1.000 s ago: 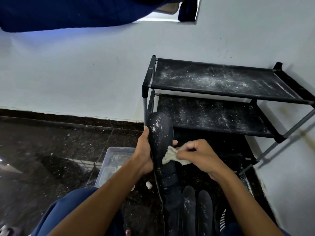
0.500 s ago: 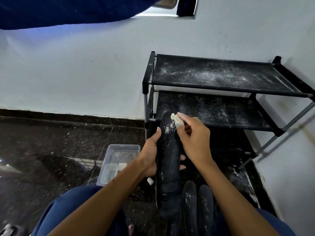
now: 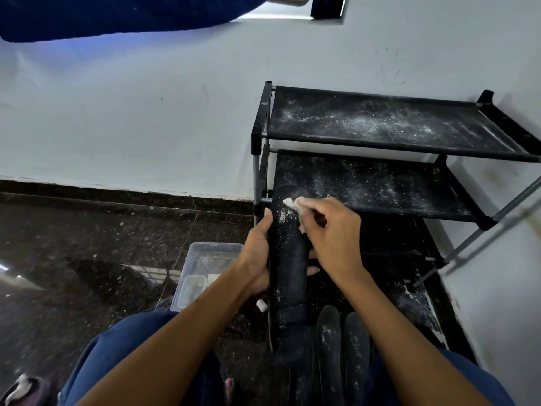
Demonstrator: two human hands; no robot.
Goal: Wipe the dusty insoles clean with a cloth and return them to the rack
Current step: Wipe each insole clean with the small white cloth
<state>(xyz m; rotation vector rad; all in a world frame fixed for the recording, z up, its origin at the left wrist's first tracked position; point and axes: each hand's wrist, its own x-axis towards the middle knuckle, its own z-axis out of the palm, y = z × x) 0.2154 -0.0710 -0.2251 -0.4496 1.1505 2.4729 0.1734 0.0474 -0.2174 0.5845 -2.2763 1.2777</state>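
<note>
A long black insole (image 3: 288,259) stands upright in front of me, white dust speckling its upper end. My left hand (image 3: 257,253) grips it by the left edge, fingers wrapped behind it. My right hand (image 3: 330,235) pinches a small white cloth (image 3: 294,205) and presses it on the insole's top. Two more dusty black insoles (image 3: 329,341) (image 3: 355,347) lie side by side on the floor between my knees. The black two-tier rack (image 3: 380,148) stands against the white wall, both shelves dusted white.
A clear plastic container (image 3: 202,268) sits on the dark speckled floor left of the insole, with a small white cap (image 3: 261,305) beside it. White powder is scattered on the floor under the rack. My blue-clad knees fill the bottom of the view.
My right hand has carried the cloth from the insole's middle up to its top end. The left hand has kept its grip and the insole now stands a little straighter.
</note>
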